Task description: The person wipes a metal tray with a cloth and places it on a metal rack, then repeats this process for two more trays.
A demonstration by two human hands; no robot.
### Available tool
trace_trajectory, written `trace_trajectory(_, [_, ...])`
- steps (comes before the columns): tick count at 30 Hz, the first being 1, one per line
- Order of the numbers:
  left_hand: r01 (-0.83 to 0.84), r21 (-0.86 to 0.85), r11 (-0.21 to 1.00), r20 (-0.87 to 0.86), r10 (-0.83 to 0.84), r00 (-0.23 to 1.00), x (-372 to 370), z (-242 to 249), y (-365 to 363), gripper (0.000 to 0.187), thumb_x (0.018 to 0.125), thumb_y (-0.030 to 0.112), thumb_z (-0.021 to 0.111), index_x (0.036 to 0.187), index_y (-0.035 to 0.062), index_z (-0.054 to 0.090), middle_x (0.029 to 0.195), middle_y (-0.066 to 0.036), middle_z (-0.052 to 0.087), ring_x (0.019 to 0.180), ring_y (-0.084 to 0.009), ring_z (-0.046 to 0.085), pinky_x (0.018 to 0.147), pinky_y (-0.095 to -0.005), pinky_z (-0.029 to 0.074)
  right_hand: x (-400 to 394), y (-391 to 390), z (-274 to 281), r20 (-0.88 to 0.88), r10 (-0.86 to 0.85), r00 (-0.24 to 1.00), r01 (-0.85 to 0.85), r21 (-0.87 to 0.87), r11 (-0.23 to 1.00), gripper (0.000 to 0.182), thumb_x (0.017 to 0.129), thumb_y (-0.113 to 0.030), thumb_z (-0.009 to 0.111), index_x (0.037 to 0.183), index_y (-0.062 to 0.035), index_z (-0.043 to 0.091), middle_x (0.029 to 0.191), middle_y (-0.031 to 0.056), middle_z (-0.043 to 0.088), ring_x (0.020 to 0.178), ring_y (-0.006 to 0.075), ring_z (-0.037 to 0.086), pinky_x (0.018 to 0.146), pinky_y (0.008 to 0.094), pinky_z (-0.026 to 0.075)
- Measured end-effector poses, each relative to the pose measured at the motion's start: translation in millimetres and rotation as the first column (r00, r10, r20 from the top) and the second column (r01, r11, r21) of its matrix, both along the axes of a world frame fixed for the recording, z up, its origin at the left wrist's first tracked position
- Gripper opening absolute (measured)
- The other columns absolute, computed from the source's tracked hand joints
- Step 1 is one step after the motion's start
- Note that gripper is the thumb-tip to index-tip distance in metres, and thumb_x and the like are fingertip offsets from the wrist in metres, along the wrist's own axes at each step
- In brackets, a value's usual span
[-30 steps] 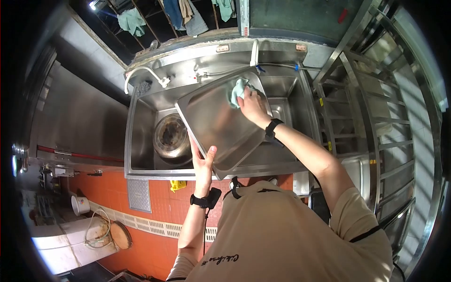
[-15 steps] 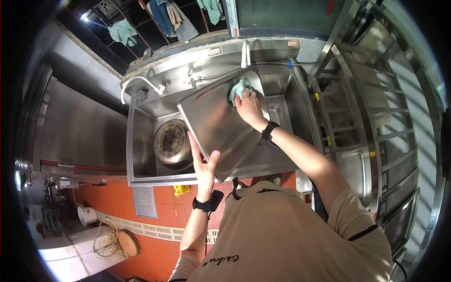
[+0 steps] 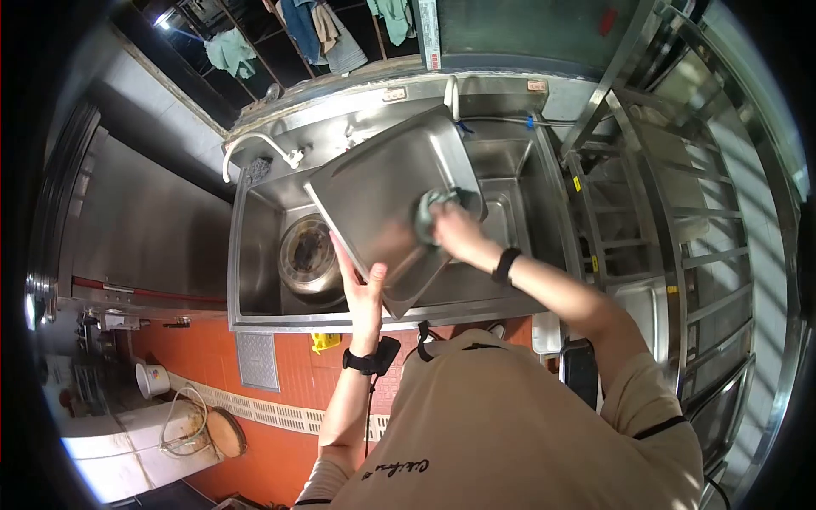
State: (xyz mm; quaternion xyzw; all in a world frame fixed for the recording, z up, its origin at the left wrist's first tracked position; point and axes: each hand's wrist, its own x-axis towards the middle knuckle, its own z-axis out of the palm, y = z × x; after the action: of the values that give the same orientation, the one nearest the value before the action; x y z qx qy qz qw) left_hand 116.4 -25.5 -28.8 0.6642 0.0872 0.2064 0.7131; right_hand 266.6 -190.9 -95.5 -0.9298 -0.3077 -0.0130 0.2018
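Observation:
A large rectangular metal tray (image 3: 365, 191) is tilted over the double sink, its shallow inside facing me. My left hand (image 3: 363, 293) grips the tray's near left edge, thumb on one side and fingers on the other. Against the right part of the tray's surface, my right hand (image 3: 455, 228) presses a pale green cloth (image 3: 429, 218); both are blurred by motion. In the left basin, a round metal bowl (image 3: 308, 255) with dark stains lies partly behind the tray.
White faucets (image 3: 263, 140) rise at the back of the sink (image 3: 255, 326). A metal rack (image 3: 646, 204) stands close on the right. A steel cabinet (image 3: 153, 221) is on the left. A yellow item (image 3: 325, 342) lies on the red floor.
My right hand and the cloth have moved down across the tray toward me. The tray has shifted slightly up and left in view, with my left hand still gripping it.

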Motion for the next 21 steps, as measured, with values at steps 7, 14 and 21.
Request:
trace_trajectory(7, [0.129, 0.125, 0.984, 0.036, -0.135, 0.990, 11, 10, -10, 0.098, 0.084, 0.036, 0.071, 0.152, 0.0090, 0.006, 0.153, -0.015, 0.023, 0.135, -0.0235, 0.032, 0.110, -0.0352, 0.028, 12, 37, 53, 0.220, -0.031, 0.975, -0.101, 0.560, 0.822, 0.056, 0.080, 0.001, 0.058, 0.131, -0.0071, 0.037, 0.105, 0.0272, 0.050, 0.080, 0.0438, 0.060, 0.065, 0.0471, 0.050])
trace_trajectory(14, [0.051, -0.034, 0.998, 0.039, -0.049, 0.998, 8, 4, 2, 0.090, 0.087, 0.029, 0.068, 0.152, 0.0088, 0.009, 0.152, -0.013, 0.026, 0.134, -0.0218, 0.034, 0.110, -0.0349, 0.027, -12, 10, 34, 0.031, 0.156, 0.987, -0.159, 0.212, 0.964, 0.049, 0.075, -0.009, 0.066, 0.120, -0.0164, 0.049, 0.107, 0.0178, 0.048, 0.085, 0.0349, 0.061, 0.062, 0.0423, 0.053])
trace_trajectory(21, [0.009, -0.009, 1.000, -0.020, -0.010, 1.000, 6, -2, 4, 0.085, 0.088, 0.026, 0.067, 0.151, 0.0087, 0.013, 0.153, -0.011, 0.025, 0.135, -0.0211, 0.033, 0.112, -0.0345, 0.023, 53, -13, 31, 0.146, -0.147, 0.978, 0.119, 0.185, 0.976, 0.041, 0.078, -0.002, 0.059, 0.117, -0.0044, 0.046, 0.109, 0.0264, 0.047, 0.092, 0.0412, 0.057, 0.077, 0.0478, 0.049])
